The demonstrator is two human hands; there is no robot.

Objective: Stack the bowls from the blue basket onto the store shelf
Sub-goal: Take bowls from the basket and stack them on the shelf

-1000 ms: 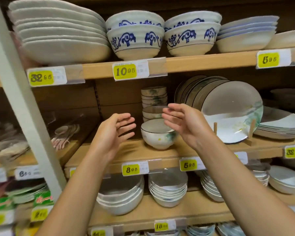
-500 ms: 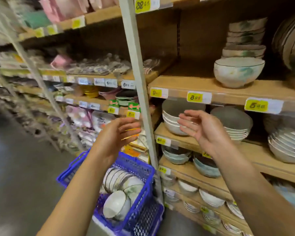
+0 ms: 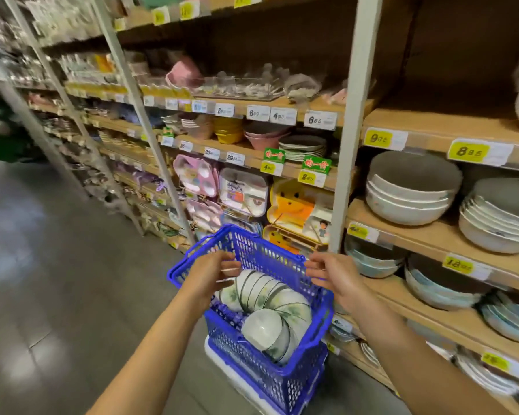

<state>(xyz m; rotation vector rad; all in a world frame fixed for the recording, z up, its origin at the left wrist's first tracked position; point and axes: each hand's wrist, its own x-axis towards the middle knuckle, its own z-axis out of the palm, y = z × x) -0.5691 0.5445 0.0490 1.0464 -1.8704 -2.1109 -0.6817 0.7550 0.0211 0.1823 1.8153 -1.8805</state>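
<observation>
While both hands hover over the blue basket (image 3: 285, 381), neither holds anything. The left hand (image 3: 211, 274) sits above the basket's left rim with its fingers loosely spread and slightly bent, tips pointing toward the bowls (image 3: 268, 293). The right hand (image 3: 333, 274) mirrors it above the right rim, fingers relaxed and parted, palm turned inward. Whether either hand touches the rim cannot be told.

Inside the basket the bowls lie on their sides in a nested row, white with a green pattern and dark rims. A single bowl (image 3: 262, 328) lies at the near end with its base facing up. The basket stands on a low white base (image 3: 222, 362) on the grey tiled floor (image 3: 57, 265), just beside the shelf (image 3: 432, 235).

That wooden shelf (yellow price tags along its front edge) carries stacks of grey and white bowls (image 3: 411, 194) to the right of a pale upright post (image 3: 352, 130). More shelves of packaged tableware run off to the left, blurred.
</observation>
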